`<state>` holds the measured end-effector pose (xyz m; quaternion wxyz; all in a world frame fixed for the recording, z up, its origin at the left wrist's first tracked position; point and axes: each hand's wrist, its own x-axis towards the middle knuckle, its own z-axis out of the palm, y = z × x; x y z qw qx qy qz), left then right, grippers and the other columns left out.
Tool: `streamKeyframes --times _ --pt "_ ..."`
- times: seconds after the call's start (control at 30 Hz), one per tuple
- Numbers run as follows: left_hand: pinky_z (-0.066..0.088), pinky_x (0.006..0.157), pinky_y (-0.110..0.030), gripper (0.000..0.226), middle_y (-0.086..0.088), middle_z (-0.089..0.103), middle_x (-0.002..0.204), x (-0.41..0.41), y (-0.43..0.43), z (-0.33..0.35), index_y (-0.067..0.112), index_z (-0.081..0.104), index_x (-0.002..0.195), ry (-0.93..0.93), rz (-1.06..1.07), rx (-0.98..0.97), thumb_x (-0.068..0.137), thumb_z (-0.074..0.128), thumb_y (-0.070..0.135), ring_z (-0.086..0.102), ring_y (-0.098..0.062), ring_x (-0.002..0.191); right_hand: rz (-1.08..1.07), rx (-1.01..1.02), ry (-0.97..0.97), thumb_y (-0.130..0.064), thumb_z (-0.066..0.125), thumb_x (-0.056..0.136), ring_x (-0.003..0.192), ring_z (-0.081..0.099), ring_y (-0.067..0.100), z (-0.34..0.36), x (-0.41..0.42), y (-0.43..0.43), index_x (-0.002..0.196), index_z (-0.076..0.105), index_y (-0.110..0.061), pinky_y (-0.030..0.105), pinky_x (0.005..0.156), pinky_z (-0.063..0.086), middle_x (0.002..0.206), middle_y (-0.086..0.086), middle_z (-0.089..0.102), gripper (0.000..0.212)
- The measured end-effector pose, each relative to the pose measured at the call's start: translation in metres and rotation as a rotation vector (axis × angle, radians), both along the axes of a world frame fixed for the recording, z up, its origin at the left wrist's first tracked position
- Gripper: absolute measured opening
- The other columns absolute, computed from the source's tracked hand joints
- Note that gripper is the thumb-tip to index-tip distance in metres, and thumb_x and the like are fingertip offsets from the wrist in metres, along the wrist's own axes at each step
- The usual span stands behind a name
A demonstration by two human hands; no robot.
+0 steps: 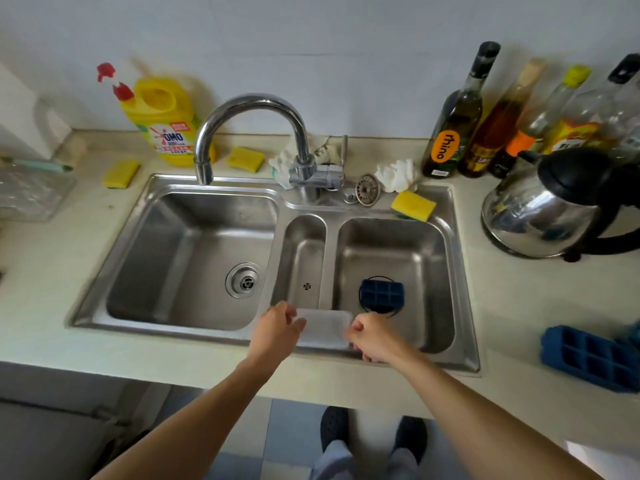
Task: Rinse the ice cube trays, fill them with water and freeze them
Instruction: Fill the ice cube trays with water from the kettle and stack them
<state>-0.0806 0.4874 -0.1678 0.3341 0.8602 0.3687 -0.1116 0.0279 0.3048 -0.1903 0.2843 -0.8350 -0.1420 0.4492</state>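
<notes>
Left hand (277, 328) and right hand (374, 338) grip opposite ends of a white ice cube tray (323, 328) over the sink (156, 333) front rim; a blue ice cube tray (381, 296) lies in the right basin, a second blue tray (590, 356) at the tabletop's right edge

Both bare forearms reach forward from the bottom of the view and draw together, the left arm (194, 410) from the lower left and the right arm (485, 403) from the lower right, wrists nearly straight. The left grip (277, 332) shows its back, fingers curled at the left edge of a pale tray (323, 329). The right grip (372, 337) is knuckles up, fingers folded in, pinching the tray's right edge.
</notes>
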Motion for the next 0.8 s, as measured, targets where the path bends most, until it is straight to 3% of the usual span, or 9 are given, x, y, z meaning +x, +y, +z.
streamKeyframes --times 0.1,0.17,0.33,0.5,0.6,0.7,0.8 --pt "0.052 0.074 -0.029 0.021 -0.002 0.064 0.101 -0.003 -0.001 -0.002 0.016 0.061 0.114 0.004 -0.004 -0.026 0.098 0.064 0.029 0.063 -0.019 0.089 0.019 -0.012 -0.048 -0.028 0.061 0.101 0.062 0.057 0.014 0.000 -0.006 0.005 0.089 0.060 -0.018 0.031 0.062 0.048 0.083 0.005 0.068 0.016" --pt "0.051 0.073 -0.028 0.018 -0.002 0.064 0.102 -0.005 -0.002 -0.002 0.016 0.061 0.113 -0.016 0.016 -0.034 0.098 0.064 0.025 0.063 -0.018 0.089 0.051 -0.040 -0.095 -0.027 0.062 0.101 0.066 0.059 0.014 0.001 -0.008 0.006 0.089 0.060 -0.019 0.031 0.066 0.050 0.083 0.004 0.069 0.015" --pt "0.048 0.065 -0.021 0.007 0.002 0.063 0.086 -0.002 -0.002 0.003 0.016 0.059 0.102 -0.073 0.106 -0.048 0.098 0.064 0.019 0.060 -0.015 0.079 0.069 -0.030 -0.145 -0.025 0.063 0.100 0.062 0.059 0.012 0.009 -0.004 0.005 0.089 0.060 -0.018 0.030 0.062 0.051 0.080 0.003 0.069 0.014" --pt "0.047 0.066 -0.019 0.015 0.005 0.067 0.088 0.023 -0.011 0.017 0.012 0.066 0.109 -0.162 0.186 -0.122 0.094 0.067 0.013 0.061 -0.011 0.080 -0.065 0.048 -0.135 -0.023 0.064 0.099 0.058 0.063 0.009 0.023 0.024 -0.018 0.090 0.060 -0.018 0.023 0.054 0.049 0.081 0.001 0.071 0.011" --pt "0.054 0.079 -0.030 0.017 0.001 0.072 0.095 0.051 -0.027 0.024 0.012 0.068 0.110 -0.180 0.147 -0.148 0.094 0.068 0.015 0.066 -0.018 0.087 -0.157 0.079 -0.144 -0.024 0.061 0.100 0.046 0.060 0.002 0.027 0.048 -0.038 0.090 0.061 -0.017 0.017 0.046 0.045 0.076 -0.001 0.071 0.012" --pt "0.060 0.085 -0.041 0.012 -0.003 0.073 0.095 0.083 -0.043 0.021 0.013 0.069 0.106 -0.179 0.077 -0.188 0.095 0.065 0.011 0.070 -0.022 0.088 -0.225 0.046 -0.184 -0.026 0.060 0.101 0.055 0.065 0.009 0.025 0.071 -0.055 0.092 0.061 -0.018 0.022 0.052 0.051 0.079 0.001 0.071 0.012" --pt "0.062 0.082 -0.036 0.014 -0.003 0.070 0.099 0.116 -0.054 0.008 0.015 0.064 0.110 -0.114 -0.030 -0.223 0.096 0.064 0.011 0.070 -0.019 0.088 -0.275 -0.016 -0.200 -0.025 0.061 0.101 0.063 0.067 0.014 0.011 0.085 -0.067 0.088 0.058 -0.022 0.025 0.055 0.052 0.080 0.000 0.069 0.014"
